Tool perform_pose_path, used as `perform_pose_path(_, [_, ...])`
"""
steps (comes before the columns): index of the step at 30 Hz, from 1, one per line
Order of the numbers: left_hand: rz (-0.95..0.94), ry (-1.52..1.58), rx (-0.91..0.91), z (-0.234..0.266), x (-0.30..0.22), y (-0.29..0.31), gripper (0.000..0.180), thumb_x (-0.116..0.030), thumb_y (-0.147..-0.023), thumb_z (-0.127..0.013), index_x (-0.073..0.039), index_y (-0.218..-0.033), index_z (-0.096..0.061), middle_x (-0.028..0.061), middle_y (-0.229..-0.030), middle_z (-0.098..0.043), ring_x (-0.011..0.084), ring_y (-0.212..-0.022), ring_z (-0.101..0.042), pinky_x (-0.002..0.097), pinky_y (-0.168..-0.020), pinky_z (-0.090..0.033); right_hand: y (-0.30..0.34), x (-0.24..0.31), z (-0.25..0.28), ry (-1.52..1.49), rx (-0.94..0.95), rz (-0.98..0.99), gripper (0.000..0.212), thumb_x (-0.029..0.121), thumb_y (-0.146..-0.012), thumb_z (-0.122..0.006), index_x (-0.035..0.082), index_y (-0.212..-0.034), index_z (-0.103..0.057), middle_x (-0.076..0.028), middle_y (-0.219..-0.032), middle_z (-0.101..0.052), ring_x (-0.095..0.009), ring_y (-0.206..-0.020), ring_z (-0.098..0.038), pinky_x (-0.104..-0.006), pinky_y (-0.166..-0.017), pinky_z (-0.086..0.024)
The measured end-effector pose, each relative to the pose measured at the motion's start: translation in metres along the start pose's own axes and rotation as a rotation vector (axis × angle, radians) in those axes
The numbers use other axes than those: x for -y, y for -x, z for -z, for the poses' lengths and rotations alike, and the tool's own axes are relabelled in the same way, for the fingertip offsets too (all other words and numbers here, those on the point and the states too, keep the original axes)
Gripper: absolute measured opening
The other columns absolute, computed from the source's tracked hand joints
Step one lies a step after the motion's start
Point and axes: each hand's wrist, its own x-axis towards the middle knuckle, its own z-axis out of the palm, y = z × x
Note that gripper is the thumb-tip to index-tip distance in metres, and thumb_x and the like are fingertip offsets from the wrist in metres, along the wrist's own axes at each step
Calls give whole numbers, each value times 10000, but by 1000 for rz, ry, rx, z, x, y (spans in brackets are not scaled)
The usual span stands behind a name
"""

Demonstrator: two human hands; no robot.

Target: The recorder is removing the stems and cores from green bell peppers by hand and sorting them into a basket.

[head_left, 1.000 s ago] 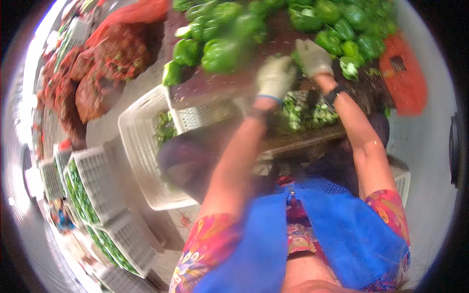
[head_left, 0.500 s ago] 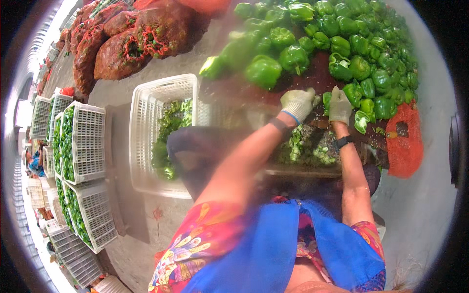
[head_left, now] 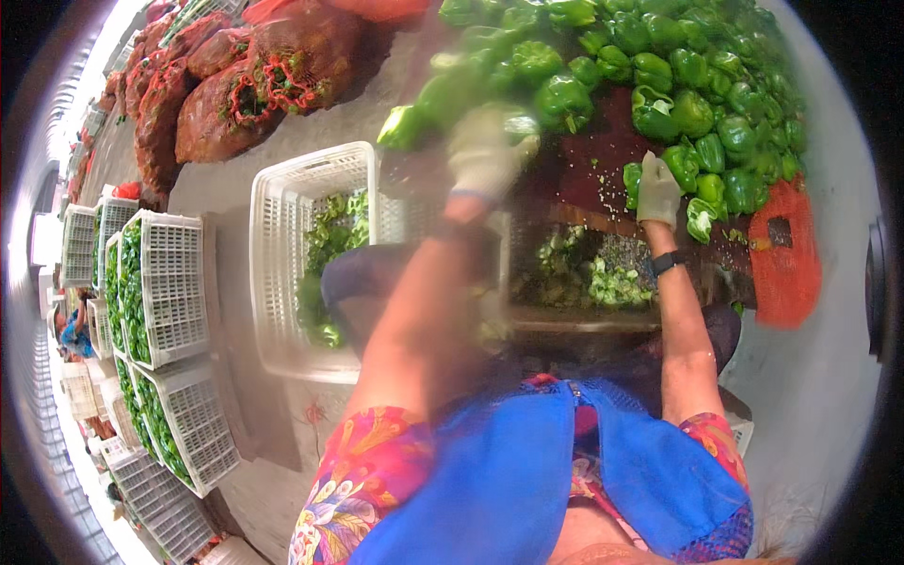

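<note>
My left hand (head_left: pixel 488 155), in a white knitted glove, is over the near left edge of a heap of green bell peppers (head_left: pixel 664 68). Motion blurs its fingers. Part of a glossy green pepper (head_left: pixel 521 123) shows against its thumb side; whether it is held cannot be told. My gloved right hand (head_left: pixel 659 191) is closed round another green bell pepper (head_left: pixel 632 185), which shows along its left side, thumb pointing up. A cut-open pepper (head_left: pixel 700 220) lies just right of that hand. Pale green cores and scraps (head_left: pixel 617 283) are gathered in a container below my hands.
At my left stands a white plastic basket (head_left: pixel 267 273) with green pieces in it. Farther left are stacked white crates (head_left: pixel 177 294) of green produce. Full red mesh sacks (head_left: pixel 224 110) lie at the far left. A red mesh bag (head_left: pixel 784 259) is on the right.
My left hand has moved left and away from my right hand, over to the peppers at the heap's left edge. My right hand has stayed nearly in place with its pepper.
</note>
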Motion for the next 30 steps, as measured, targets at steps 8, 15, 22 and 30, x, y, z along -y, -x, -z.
perform_pose_path(8, [42, 202, 134, -6, 4, 43, 823, -234, -740, -793, -137, -1425, -346, 180, -1167, -612, 352, -1091, -589, 423, -935, -465, -5, -6, -6, -79, -55, -18, 532, 503, -940, -468, 31, -1086, -664, -190, -975, -685, -370, -923, -632, -419, -815, -472])
perform_pose_path(15, [-35, 142, -36, -39, 13, 51, 557, -354, -739, -776, -89, -1170, -542, 163, -1047, -613, 355, -933, -627, 451, -798, -505, -12, 38, -12, -37, -17, -27, 550, 492, -935, -478, 27, -1200, -601, -217, -1171, -626, -385, -1098, -585, -425, -904, -464])
perform_pose_path(22, [-96, 183, -267, -68, -15, 53, 447, -205, -737, -774, -46, -1090, -549, 149, -894, -610, 340, -817, -609, 434, -748, -485, 38, 67, -19, 373, 161, 822, 392, 250, -973, -490, 87, -1330, -486, -206, -1408, -445, -360, -1218, -514, -378, -1012, -432])
perform_pose_path(30, [-104, 441, 206, -42, -23, 61, 357, -129, -820, -606, -45, -1166, -583, 218, -1052, -638, 389, -1023, -597, 466, -912, -452, 53, 98, -19, 234, 563, 196, 669, 525, -920, -435, 114, -1440, -337, -298, -1292, -511, -462, -1132, -531, -456, -935, -443])
